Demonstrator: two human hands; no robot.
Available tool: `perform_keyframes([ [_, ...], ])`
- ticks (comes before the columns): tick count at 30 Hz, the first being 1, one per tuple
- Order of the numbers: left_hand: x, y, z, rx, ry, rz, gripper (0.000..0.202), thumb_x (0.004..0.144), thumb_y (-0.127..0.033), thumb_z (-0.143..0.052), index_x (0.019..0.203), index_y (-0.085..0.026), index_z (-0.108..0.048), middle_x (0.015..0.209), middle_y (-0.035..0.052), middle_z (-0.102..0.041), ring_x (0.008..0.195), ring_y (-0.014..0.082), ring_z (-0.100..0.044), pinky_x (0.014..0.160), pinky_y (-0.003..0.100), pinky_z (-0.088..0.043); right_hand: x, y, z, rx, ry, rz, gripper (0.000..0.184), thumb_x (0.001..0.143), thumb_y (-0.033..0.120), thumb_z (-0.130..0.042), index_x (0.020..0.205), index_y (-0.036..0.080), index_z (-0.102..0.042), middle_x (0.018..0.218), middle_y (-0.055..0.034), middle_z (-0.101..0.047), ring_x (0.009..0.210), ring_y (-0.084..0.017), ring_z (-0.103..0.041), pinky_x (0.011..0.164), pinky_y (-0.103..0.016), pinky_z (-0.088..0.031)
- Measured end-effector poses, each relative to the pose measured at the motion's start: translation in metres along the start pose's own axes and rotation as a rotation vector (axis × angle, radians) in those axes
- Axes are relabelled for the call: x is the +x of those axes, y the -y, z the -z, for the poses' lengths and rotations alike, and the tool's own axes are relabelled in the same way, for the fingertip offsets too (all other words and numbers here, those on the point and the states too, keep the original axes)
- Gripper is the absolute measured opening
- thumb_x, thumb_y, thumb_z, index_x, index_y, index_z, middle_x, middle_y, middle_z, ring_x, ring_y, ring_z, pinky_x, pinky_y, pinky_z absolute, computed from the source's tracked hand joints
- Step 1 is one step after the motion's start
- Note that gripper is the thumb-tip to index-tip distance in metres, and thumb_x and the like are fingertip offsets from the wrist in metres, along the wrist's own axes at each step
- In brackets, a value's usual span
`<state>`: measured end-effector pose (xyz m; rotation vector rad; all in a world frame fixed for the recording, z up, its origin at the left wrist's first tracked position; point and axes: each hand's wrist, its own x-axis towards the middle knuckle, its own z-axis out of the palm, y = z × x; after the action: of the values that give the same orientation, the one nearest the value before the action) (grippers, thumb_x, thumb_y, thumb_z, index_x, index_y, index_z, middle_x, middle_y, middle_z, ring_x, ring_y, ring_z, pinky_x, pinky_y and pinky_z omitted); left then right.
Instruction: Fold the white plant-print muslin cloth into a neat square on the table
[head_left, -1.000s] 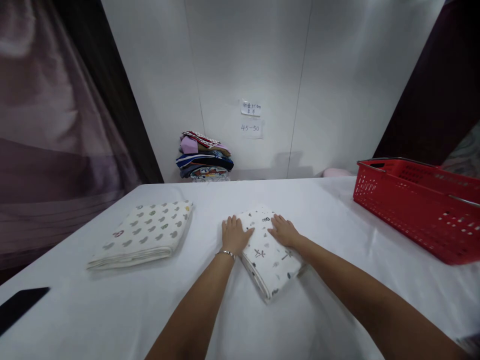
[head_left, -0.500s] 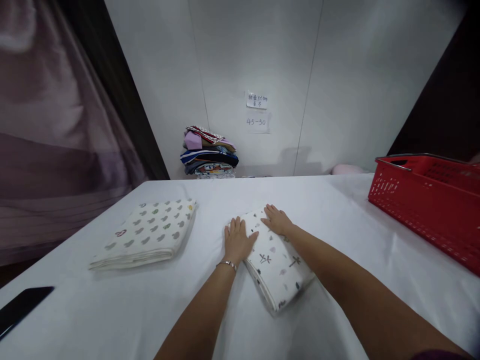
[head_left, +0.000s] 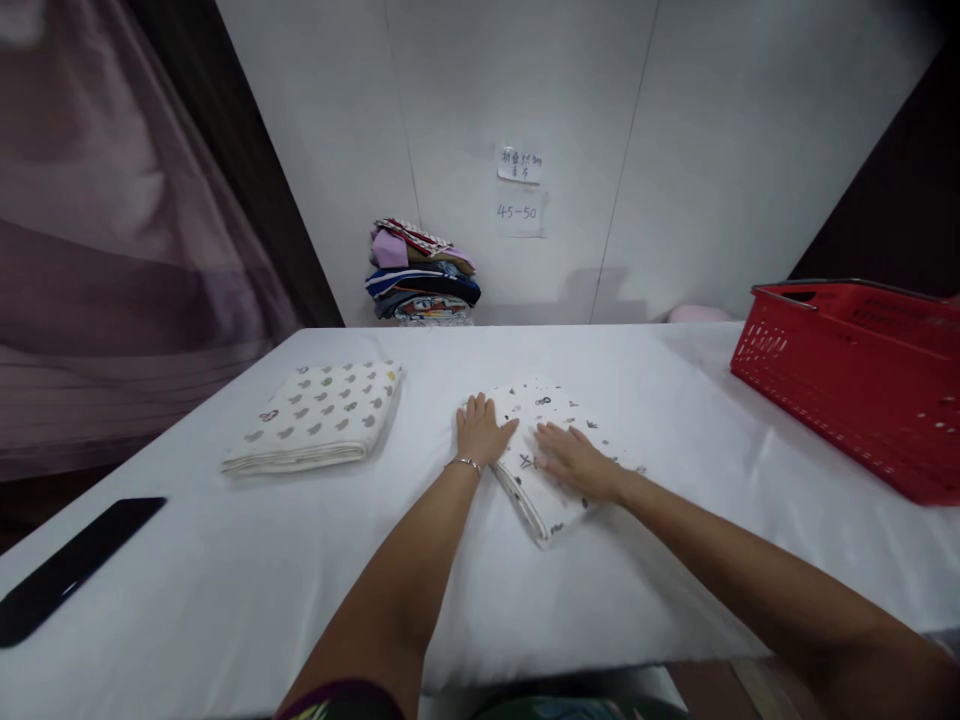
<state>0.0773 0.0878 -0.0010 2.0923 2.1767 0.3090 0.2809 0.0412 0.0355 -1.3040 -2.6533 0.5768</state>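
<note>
A folded white cloth with small dark prints (head_left: 541,412) lies in the middle of the white table (head_left: 225,580). My left hand (head_left: 480,432) rests flat on its left edge, fingers stretched out, a thin bracelet at the wrist. My right hand (head_left: 574,462) lies flat on the cloth's near half, fingers spread. Neither hand grips anything.
A second folded cloth with grey heart-like prints (head_left: 319,416) lies to the left. A red plastic basket (head_left: 855,375) stands at the right. A dark flat phone-like object (head_left: 71,566) is near the left front edge. A stack of folded clothes (head_left: 421,272) sits against the back wall.
My right hand has slid from the far part of the printed cloth back toward me along its top. My left hand stays on the left edge. The view has shifted back a little.
</note>
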Motion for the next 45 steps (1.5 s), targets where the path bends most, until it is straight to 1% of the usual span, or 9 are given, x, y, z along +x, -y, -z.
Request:
perform_keyframes([
  [5,0.000,0.000,0.002,-0.007,0.032,-0.002,0.081,0.081,-0.067,-0.020,0.141,-0.013,-0.025,0.152,0.0083,-0.010,0.139,0.0256,-0.003,0.111,0.046,-0.006,-0.056,0.037,-0.028,-0.020,-0.009,0.146,0.061,0.091,0.052,-0.031,0.143,0.021,-0.025,0.148,-0.0089,-0.022,0.137,-0.025,-0.016,0.110,-0.048,-0.009],
  [12,0.001,0.001,0.001,-0.007,0.041,-0.010,0.082,0.079,-0.068,-0.021,0.141,-0.014,-0.025,0.152,0.0079,-0.011,0.139,0.0255,-0.003,0.111,0.046,-0.006,-0.064,0.047,-0.073,-0.202,-0.230,0.178,0.062,0.084,0.035,-0.051,0.137,0.009,-0.035,0.144,-0.0169,-0.032,0.134,-0.028,-0.023,0.110,-0.050,-0.015],
  [21,0.001,-0.002,0.018,-0.061,0.088,0.008,0.082,0.079,-0.071,-0.016,0.139,-0.016,-0.029,0.151,0.0093,-0.014,0.139,0.0271,-0.006,0.110,0.048,-0.009,-0.067,0.047,-0.075,-0.233,-0.274,0.196,0.059,0.084,0.032,-0.049,0.138,0.012,-0.034,0.143,-0.0155,-0.033,0.133,-0.029,-0.026,0.108,-0.052,-0.021],
  [25,-0.024,-0.019,0.022,-0.027,0.010,-0.163,0.079,0.081,-0.070,-0.017,0.138,-0.017,-0.031,0.151,0.0077,-0.017,0.139,0.0266,-0.004,0.111,0.047,-0.002,-0.066,0.046,-0.078,-0.243,-0.291,0.204,0.060,0.085,0.032,-0.048,0.139,0.012,-0.033,0.143,-0.0158,-0.033,0.134,-0.029,-0.026,0.108,-0.052,-0.020],
  [30,-0.064,-0.031,0.005,-0.053,0.057,-0.309,0.073,0.085,-0.064,-0.017,0.136,-0.016,-0.034,0.149,0.0085,-0.022,0.139,0.0234,-0.011,0.112,0.043,-0.006,-0.064,0.047,-0.082,-0.232,-0.285,0.185,0.060,0.086,0.034,-0.047,0.138,0.009,-0.033,0.141,-0.0166,-0.036,0.134,-0.028,-0.025,0.110,-0.049,-0.017],
  [34,-0.073,-0.028,-0.002,-0.035,-0.011,-0.321,0.065,0.088,-0.057,-0.018,0.135,-0.016,-0.036,0.147,0.0083,-0.028,0.138,0.0224,-0.014,0.113,0.042,-0.005,-0.066,0.047,-0.074,-0.185,-0.224,0.192,0.064,0.085,0.036,-0.049,0.141,0.011,-0.029,0.143,-0.0155,-0.034,0.135,-0.028,-0.023,0.110,-0.050,-0.015],
  [38,-0.072,-0.026,-0.002,-0.018,-0.015,-0.341,0.063,0.088,-0.055,-0.020,0.135,-0.016,-0.035,0.147,0.0080,-0.028,0.138,0.0236,-0.015,0.113,0.043,-0.006,-0.067,0.033,-0.045,-0.070,-0.120,0.197,0.062,0.087,0.040,-0.043,0.143,0.022,-0.023,0.145,-0.0082,-0.031,0.134,-0.024,-0.025,0.109,-0.048,-0.019],
  [42,-0.072,-0.025,-0.002,-0.025,-0.021,-0.352,0.065,0.087,-0.058,-0.019,0.135,-0.017,-0.036,0.147,0.0079,-0.028,0.138,0.0241,-0.015,0.113,0.044,-0.007,-0.060,-0.010,-0.015,-0.087,-0.271,-0.057,0.055,0.091,0.046,-0.033,0.140,0.022,-0.031,0.145,-0.0075,-0.032,0.135,-0.024,-0.022,0.109,-0.049,-0.015],
  [45,-0.073,-0.025,-0.002,-0.038,-0.015,-0.352,0.066,0.087,-0.058,-0.020,0.136,-0.017,-0.035,0.147,0.0076,-0.027,0.138,0.0241,-0.015,0.113,0.044,-0.007,-0.056,-0.048,-0.011,-0.149,-0.305,-0.265,0.059,0.089,0.050,-0.035,0.137,0.015,-0.038,0.146,-0.0113,-0.030,0.137,-0.027,-0.017,0.109,-0.050,-0.016],
])
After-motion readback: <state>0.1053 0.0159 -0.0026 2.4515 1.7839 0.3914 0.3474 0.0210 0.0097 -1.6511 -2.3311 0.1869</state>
